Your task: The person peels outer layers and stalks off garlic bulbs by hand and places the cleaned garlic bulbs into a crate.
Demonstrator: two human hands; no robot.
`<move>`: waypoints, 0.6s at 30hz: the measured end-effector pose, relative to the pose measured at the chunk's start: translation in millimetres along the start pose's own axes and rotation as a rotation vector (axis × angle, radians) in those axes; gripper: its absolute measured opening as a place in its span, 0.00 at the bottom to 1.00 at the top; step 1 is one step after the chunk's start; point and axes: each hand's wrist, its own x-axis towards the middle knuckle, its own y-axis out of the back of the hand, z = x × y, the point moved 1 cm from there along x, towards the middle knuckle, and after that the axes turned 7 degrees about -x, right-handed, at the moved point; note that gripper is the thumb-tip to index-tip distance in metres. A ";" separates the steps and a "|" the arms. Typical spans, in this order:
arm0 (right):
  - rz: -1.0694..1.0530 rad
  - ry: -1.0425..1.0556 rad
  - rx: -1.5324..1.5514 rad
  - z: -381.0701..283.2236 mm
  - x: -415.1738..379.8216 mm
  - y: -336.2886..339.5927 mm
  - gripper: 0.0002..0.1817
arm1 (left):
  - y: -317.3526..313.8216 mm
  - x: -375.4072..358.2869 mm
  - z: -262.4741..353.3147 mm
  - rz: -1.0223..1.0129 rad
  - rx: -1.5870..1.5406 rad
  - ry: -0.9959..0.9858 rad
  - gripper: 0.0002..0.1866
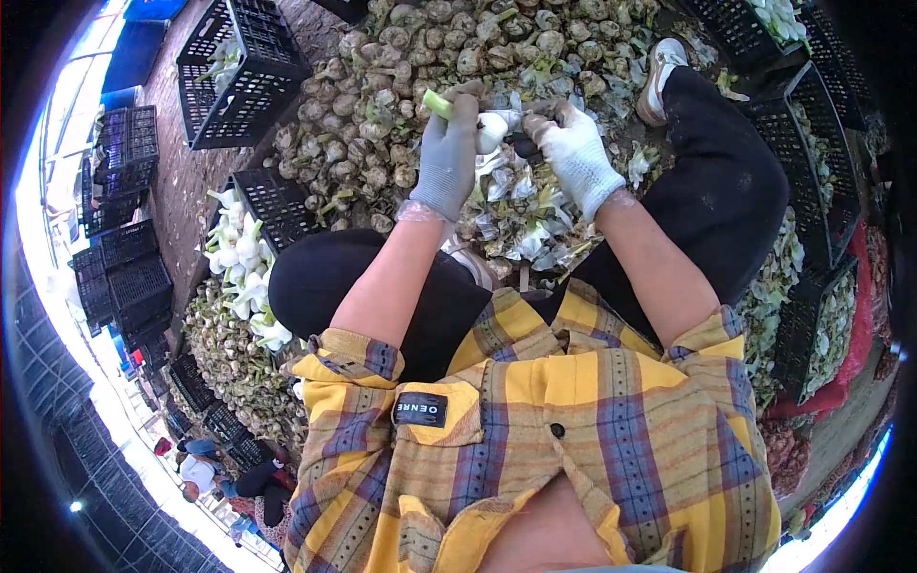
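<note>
Head view: left hand [450, 151] around bulb [492, 132]; right hand [576, 156], hold unclear; littered floor [174, 103], crates [253, 107]

A dark label [420, 410] on the plaid shirt [554, 392] reads "OENRE"

A: Exposure?
B: Bright mid-frame, fairly even. Heap [497, 43] and plaid shirt [611, 430] read well, shadows soft.
A: Clipping?
B: Yes. Bright band [36, 220] on the left is blown white, looks like daylight; strip [845, 511] at lower right too. Small hot spot [75, 506] lower left, against dark roofing [57, 401]. Black trousers [726, 162] lose most fold detail.
A: Hands?
B: Right hand [578, 158] reads brighter than left hand [449, 158]. Detail between them is soft; can't tell motion from focus.
A: Lens?
B: Heavy fisheye. Outer crates [129, 286] lean and bend, corners go black, distant people [201, 473] are small and mushy.
</note>
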 end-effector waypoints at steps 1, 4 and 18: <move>-0.019 -0.052 0.139 1.7 2.0 -3.0 0.15 | 1.5 0.4 3.7 -0.011 -0.044 0.041 0.18; -0.242 -0.247 0.554 -1.2 -1.4 -2.9 0.13 | 3.8 1.9 8.6 -0.034 -0.096 0.052 0.18; -0.014 -0.146 0.583 -1.1 -1.2 -5.1 0.09 | 6.5 8.3 -6.7 0.114 -0.149 0.117 0.20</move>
